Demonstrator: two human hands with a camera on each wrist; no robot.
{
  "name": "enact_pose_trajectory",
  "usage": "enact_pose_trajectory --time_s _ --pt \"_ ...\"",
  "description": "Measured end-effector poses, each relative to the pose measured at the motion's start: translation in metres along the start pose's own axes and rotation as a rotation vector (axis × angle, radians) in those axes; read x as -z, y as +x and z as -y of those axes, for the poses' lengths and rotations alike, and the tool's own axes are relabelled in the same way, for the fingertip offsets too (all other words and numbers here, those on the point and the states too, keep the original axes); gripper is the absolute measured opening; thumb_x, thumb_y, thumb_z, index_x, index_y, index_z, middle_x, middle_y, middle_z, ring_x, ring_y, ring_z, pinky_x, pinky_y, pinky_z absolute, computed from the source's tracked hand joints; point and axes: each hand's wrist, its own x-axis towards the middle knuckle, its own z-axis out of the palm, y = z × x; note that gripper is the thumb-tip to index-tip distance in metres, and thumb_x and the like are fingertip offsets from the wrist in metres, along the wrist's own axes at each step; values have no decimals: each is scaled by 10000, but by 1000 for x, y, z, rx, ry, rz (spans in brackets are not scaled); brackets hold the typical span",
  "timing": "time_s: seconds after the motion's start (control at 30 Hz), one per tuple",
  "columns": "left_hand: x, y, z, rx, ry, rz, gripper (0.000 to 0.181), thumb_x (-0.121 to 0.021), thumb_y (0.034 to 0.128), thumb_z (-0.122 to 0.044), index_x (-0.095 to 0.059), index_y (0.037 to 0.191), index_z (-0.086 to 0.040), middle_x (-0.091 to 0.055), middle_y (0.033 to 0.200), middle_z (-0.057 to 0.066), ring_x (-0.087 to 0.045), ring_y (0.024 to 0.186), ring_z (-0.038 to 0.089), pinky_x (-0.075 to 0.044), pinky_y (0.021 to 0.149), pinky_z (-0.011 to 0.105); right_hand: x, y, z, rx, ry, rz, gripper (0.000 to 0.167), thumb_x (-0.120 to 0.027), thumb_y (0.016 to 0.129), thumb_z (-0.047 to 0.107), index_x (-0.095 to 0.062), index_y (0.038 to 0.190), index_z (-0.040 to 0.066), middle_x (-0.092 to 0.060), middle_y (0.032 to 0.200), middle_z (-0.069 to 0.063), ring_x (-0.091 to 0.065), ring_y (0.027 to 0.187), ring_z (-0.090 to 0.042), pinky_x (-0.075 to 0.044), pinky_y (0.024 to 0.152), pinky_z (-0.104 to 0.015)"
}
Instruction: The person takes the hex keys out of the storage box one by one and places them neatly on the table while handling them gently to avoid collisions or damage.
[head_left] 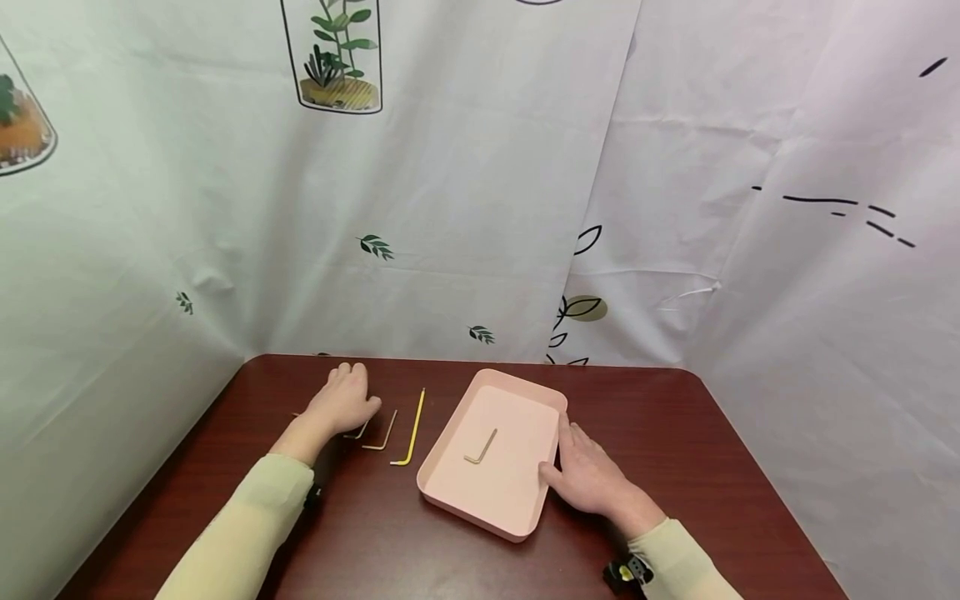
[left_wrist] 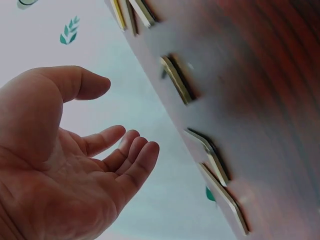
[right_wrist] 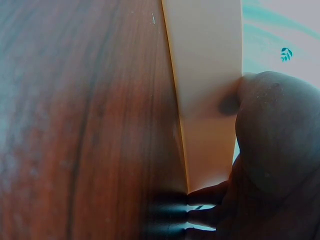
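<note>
My left hand [head_left: 345,404] hovers over the left of the table, its fingers loosely spread and nothing between them in the left wrist view. Beneath and beside it lie several L-shaped hex keys, among them a brass-coloured hex key [head_left: 388,432] and a longer yellow hex key [head_left: 415,429]. The left wrist view shows hex keys [left_wrist: 177,80] spread along the tabletop. My right hand [head_left: 592,475] holds the right side of a pink tray [head_left: 438,454], thumb over the rim and fingers along the outer wall. One small hex key [head_left: 483,447] lies inside the tray.
The dark red wooden table [head_left: 345,533] has rounded far corners. A white printed cloth [head_left: 465,183] hangs behind it and at both sides. A black strap device [head_left: 628,572] is on the right wrist.
</note>
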Motion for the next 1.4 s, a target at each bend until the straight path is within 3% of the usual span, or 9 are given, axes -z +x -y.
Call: enact_pose_trajectory --time_s 0.33,0.73,1.4 --pt "-2 -2 -27 -40 8 -10 377 -683 993 -195 -546 1196 90 -515 1149 265 -480 1055 439 -462 924 601 -1 1 0 -2 -4 -3 926 -660 1029 304 -204 1668 -187 -405 1655 -400 -419 1550 -545 -394 1229 -627" --pt "0 -5 -53 -82 25 -37 326 -676 962 -204 -553 1128 47 -515 1110 209 -472 1016 385 -473 854 544 -1 3 0 7 12 -10 932 -650 1016 296 -191 1677 -174 -401 1666 -385 -420 1547 -548 -401 1216 -644" --pt "-10 -4 -91 -144 36 -29 315 -692 958 -240 -554 1107 0 -508 1079 164 -476 1000 348 -488 863 516 -3 2 0 5 -16 -23 918 -660 1037 279 -185 1674 -182 -471 1607 -377 -492 1494 -492 -453 1165 -629"
